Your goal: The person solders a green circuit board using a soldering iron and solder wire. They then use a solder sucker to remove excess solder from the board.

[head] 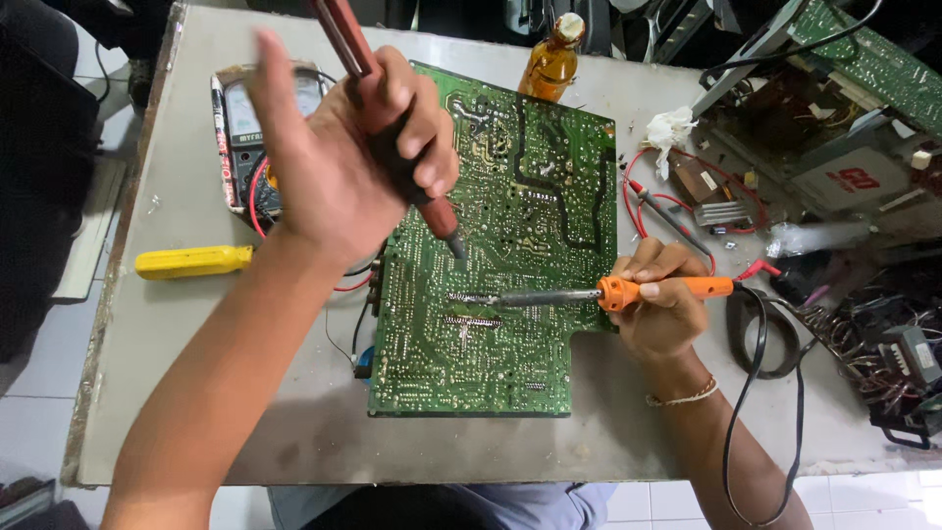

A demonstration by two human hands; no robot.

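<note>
A large green circuit board (510, 177) lies solder side up on the grey table (177, 324). My left hand (339, 157) is raised over the board's left part, gripping a dark red pump-style tool (392, 128) whose tip points down at the board. My right hand (662, 294) rests at the board's right edge and holds an orange-handled soldering iron (608, 292). The iron's metal shaft reaches left, its tip touching a row of solder joints near the board's middle.
A yellow-handled screwdriver (191, 261) lies left of the board. A multimeter (240, 137) with red leads sits behind my left hand. An amber bottle (551, 59) stands at the back. Opened electronics, wires and a black cable (760, 344) crowd the right side.
</note>
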